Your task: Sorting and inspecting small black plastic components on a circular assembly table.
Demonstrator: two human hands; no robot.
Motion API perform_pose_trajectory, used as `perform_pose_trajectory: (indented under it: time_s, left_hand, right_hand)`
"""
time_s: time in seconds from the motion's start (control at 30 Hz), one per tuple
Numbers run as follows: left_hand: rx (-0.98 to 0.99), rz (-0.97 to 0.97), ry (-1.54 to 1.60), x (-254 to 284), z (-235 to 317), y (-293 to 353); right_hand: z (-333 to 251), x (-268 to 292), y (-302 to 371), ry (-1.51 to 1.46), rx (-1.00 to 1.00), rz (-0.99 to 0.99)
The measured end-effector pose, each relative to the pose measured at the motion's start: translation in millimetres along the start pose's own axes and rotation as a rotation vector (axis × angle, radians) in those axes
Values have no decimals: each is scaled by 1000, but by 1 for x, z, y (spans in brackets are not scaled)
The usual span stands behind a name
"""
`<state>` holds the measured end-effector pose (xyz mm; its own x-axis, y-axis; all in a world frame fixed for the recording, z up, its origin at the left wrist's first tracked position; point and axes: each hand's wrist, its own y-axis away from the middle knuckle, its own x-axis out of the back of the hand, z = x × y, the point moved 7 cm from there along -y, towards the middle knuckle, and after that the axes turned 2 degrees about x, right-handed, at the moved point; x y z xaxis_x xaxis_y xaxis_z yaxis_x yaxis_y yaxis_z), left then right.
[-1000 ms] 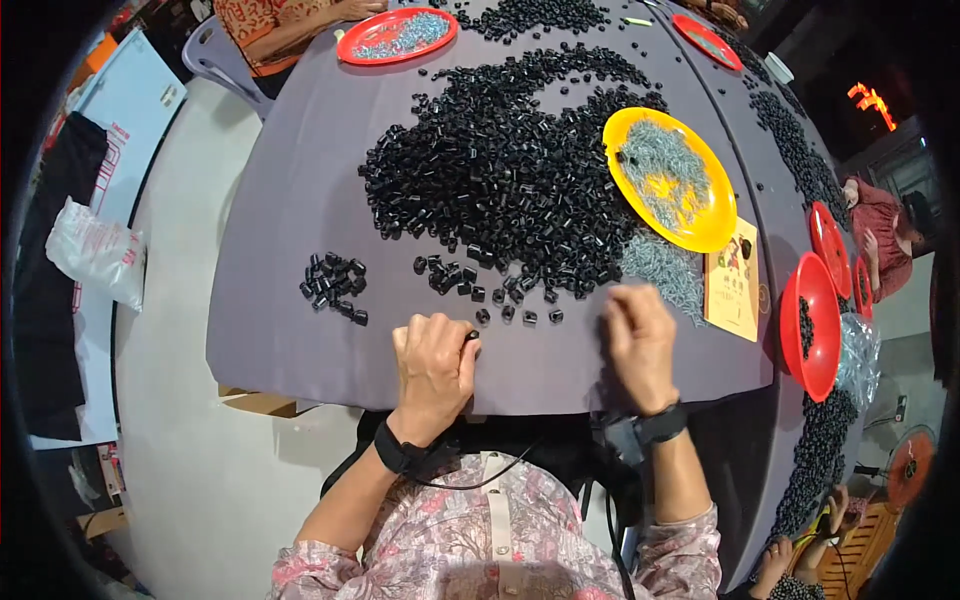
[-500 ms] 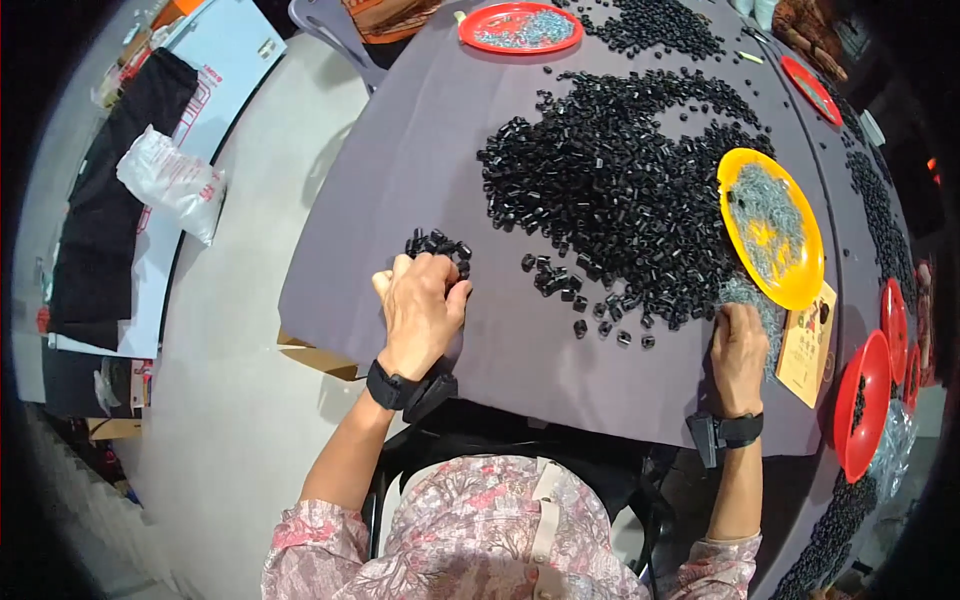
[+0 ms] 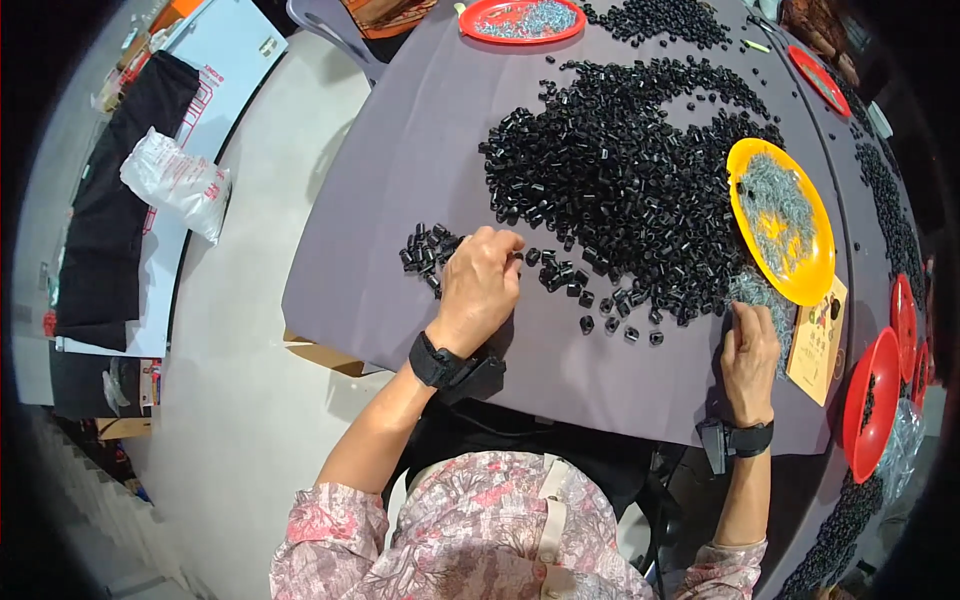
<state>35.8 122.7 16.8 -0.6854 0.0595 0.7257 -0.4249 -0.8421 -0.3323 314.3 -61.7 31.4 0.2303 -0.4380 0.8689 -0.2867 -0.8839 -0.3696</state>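
My left hand (image 3: 478, 287) is over the grey tablecloth, between a small cluster of black plastic pieces (image 3: 424, 250) and a large heap of the same short, tube-like pieces (image 3: 620, 170). Its fingers are curled together toward the heap, and whatever they hold is hidden. My right hand (image 3: 750, 350) rests at the heap's near right edge, beside a loose pile of small silvery metal bits (image 3: 765, 298). There too the fingers are bent inward, and anything in the pinch is too small to name. A yellow plate (image 3: 742, 215) of similar metal bits stands just beyond it.
A yellow printed card (image 3: 812, 355) lies right of my right hand. Farther right is a red bowl (image 3: 868, 400) with black pieces. Red plates (image 3: 480, 32) with metal bits lie at the back. Left of the table, a white bag (image 3: 178, 185) rests on a light-blue box.
My left hand has moved right, from the small cluster toward the large heap, uncovering more of the cluster. My right hand has stayed by the metal bits. The whole view has shifted slightly.
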Motion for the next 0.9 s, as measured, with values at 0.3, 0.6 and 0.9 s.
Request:
perform_pose_trajectory:
  time_s: [0.3, 0.6, 0.9]
  left_hand:
    - [-46, -17, 3, -15, 27, -28]
    - [-67, -100, -150, -51, 36, -30]
    - [-187, -46, -206, -46, 45, -29]
  right_hand:
    - [9, -8, 4, 13, 32, -15]
    - [3, 2, 6, -124, -18, 0]
    - [11, 0, 8, -164, -57, 83]
